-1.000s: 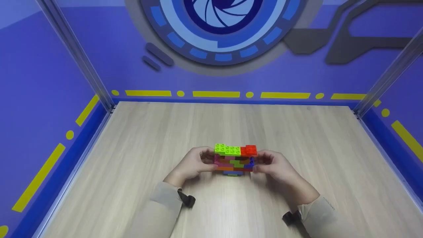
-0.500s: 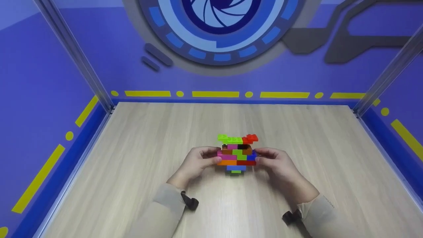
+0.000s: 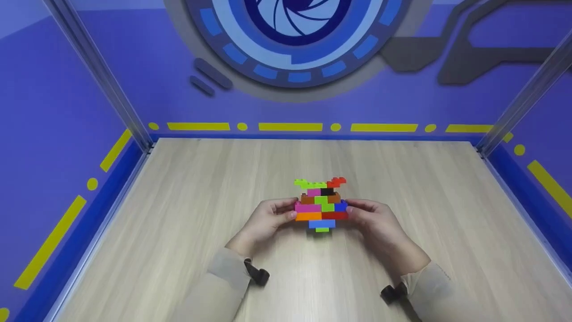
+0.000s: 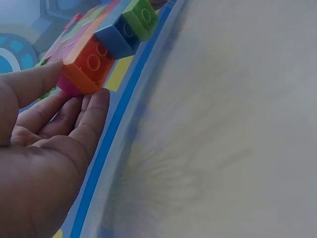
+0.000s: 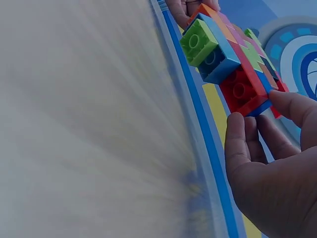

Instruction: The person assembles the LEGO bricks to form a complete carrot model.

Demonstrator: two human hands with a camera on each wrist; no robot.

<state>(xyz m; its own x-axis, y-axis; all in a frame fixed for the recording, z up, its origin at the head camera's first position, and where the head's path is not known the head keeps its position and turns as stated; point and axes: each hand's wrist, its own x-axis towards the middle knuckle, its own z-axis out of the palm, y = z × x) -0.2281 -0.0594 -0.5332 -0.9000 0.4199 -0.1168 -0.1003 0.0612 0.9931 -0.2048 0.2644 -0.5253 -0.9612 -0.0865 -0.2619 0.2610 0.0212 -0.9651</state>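
Observation:
Both hands hold one toy brick model (image 3: 314, 208) between them, in the middle of the head view. Its widest rows are pink, lime, blue, orange and red; lime and red bricks spread out at the top. My left hand (image 3: 269, 219) pinches its left end, thumb in front and fingers behind. In the left wrist view that thumb (image 4: 42, 82) lies against the orange brick (image 4: 89, 62). My right hand (image 3: 377, 223) pinches the right end, by the red brick (image 5: 243, 89) in the right wrist view. A light blue brick (image 5: 220, 62) and a lime brick (image 5: 197, 43) form the narrow bottom, their hollow undersides showing.
A pale wooden table (image 3: 201, 179) lies under the hands. Blue printed panels (image 3: 286, 107) with yellow dashes enclose it at the back and both sides. Metal posts (image 3: 103, 80) stand at the rear corners. Black straps sit on both wrists.
The model has tipped so its front face turns up toward the head camera, its studded top tilting away. The hands keep their hold on both ends and have hardly shifted.

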